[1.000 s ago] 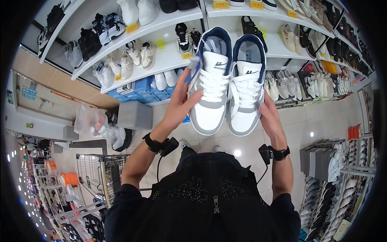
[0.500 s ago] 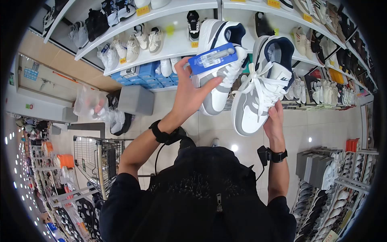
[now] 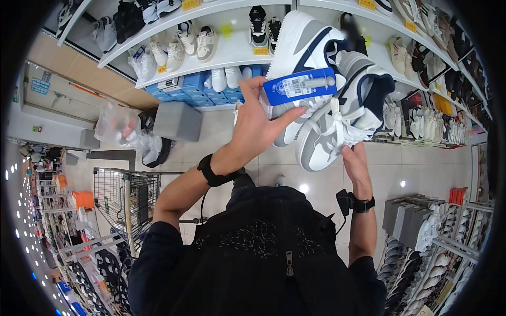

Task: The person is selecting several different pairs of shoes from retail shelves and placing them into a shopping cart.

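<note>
A white and grey sneaker with navy trim [image 3: 299, 45] is in my left hand [image 3: 255, 118], fingers behind it and thumb across its front. A blue hang tag [image 3: 287, 87] with a barcode label and a clear plastic piece lies over that shoe, close to my left thumb. My right hand [image 3: 357, 164] grips the matching sneaker [image 3: 313, 150] low on its side, thumb in front and other fingers partly hidden. White laces [image 3: 336, 118] are tied in a bow on this second shoe. The two sneakers overlap, both held up in front of the shelves.
Curved white shelves [image 3: 226, 59] of shoes with yellow price tags stand ahead. Blue shoeboxes [image 3: 196, 93] sit underneath. A grey box stool [image 3: 178, 121] and plastic bags [image 3: 113, 126] are at the left, above a wire shopping cart [image 3: 113, 192]. More shoe racks [image 3: 421, 271] stand at the lower right.
The two sneakers have come together, and the right one has tilted so it overlaps the left. The left shoe and its tag have shifted right. Both hands keep their hold.
</note>
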`<state>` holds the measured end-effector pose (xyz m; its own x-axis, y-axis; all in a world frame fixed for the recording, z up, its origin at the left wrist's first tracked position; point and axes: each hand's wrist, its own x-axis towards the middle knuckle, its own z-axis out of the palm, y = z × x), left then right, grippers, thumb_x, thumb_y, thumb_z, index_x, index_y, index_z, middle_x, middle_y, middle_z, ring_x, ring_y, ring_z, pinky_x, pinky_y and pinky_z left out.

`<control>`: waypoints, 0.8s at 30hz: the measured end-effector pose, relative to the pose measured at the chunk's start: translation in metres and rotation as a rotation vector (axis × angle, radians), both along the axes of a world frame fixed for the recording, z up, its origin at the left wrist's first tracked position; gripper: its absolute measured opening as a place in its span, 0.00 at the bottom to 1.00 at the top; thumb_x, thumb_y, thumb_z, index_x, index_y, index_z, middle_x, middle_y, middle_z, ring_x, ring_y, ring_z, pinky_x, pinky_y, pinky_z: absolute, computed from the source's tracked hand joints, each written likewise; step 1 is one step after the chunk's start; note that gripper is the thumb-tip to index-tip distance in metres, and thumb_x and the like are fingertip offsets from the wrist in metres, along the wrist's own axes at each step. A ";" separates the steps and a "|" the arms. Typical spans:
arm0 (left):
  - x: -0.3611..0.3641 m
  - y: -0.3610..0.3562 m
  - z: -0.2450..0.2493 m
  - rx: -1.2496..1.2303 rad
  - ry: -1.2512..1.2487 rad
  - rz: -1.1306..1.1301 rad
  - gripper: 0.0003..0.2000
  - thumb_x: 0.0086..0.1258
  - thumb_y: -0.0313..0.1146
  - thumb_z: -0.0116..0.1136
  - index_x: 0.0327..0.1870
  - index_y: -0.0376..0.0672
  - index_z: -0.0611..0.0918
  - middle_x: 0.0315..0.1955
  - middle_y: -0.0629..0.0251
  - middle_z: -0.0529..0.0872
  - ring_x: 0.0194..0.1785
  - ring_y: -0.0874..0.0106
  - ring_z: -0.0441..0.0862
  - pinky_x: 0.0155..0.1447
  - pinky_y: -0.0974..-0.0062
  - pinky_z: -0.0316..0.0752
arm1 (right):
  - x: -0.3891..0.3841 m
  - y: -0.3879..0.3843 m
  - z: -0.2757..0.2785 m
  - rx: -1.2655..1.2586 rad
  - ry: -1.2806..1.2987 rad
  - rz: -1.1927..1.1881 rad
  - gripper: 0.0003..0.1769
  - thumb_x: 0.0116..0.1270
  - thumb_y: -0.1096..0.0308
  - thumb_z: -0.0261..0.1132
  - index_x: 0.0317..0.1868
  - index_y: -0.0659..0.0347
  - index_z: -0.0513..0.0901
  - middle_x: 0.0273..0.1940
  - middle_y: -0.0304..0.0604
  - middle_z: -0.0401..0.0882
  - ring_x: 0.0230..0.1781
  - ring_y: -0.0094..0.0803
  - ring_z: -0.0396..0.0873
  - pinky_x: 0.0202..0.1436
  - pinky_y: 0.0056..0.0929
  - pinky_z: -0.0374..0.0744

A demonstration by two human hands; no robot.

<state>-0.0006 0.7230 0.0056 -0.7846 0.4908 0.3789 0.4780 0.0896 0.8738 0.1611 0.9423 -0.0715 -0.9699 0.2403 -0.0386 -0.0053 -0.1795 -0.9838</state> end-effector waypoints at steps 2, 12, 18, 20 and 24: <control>0.001 0.002 -0.001 -0.002 0.044 0.013 0.41 0.60 0.43 0.78 0.61 0.30 0.59 0.53 0.42 0.76 0.55 0.57 0.83 0.55 0.64 0.80 | -0.003 0.001 0.000 0.012 -0.038 0.004 0.62 0.57 0.38 0.76 0.77 0.70 0.55 0.74 0.49 0.63 0.75 0.39 0.63 0.77 0.39 0.61; 0.001 0.010 0.000 -0.049 0.190 -0.034 0.42 0.63 0.42 0.75 0.67 0.32 0.58 0.54 0.41 0.76 0.55 0.53 0.83 0.56 0.62 0.79 | -0.005 -0.002 0.001 -0.015 0.066 -0.139 0.47 0.62 0.47 0.75 0.71 0.71 0.69 0.65 0.47 0.75 0.65 0.35 0.73 0.70 0.33 0.69; -0.004 0.018 -0.011 -0.014 0.200 -0.022 0.40 0.63 0.42 0.75 0.63 0.30 0.59 0.51 0.42 0.78 0.51 0.55 0.84 0.52 0.63 0.80 | -0.005 -0.002 0.004 0.002 0.081 -0.145 0.42 0.65 0.50 0.73 0.70 0.71 0.71 0.64 0.47 0.76 0.64 0.34 0.74 0.69 0.33 0.69; -0.003 0.018 -0.009 0.032 0.199 -0.031 0.40 0.63 0.42 0.75 0.62 0.29 0.59 0.49 0.43 0.79 0.50 0.55 0.85 0.51 0.63 0.80 | -0.004 -0.002 0.005 -0.001 0.085 -0.159 0.41 0.65 0.51 0.72 0.70 0.71 0.71 0.64 0.47 0.76 0.63 0.34 0.74 0.68 0.33 0.70; -0.001 0.014 -0.015 -0.012 0.071 -0.043 0.39 0.63 0.42 0.76 0.61 0.30 0.60 0.47 0.43 0.80 0.49 0.55 0.85 0.50 0.63 0.80 | -0.003 -0.003 0.001 0.007 0.064 -0.141 0.40 0.66 0.52 0.72 0.69 0.71 0.72 0.62 0.46 0.77 0.62 0.33 0.75 0.67 0.33 0.71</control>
<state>-0.0013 0.7373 -0.0096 -0.7338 0.5282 0.4272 0.5427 0.0777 0.8363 0.1584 0.9394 -0.0701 -0.9271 0.3739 0.0245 -0.0930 -0.1661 -0.9817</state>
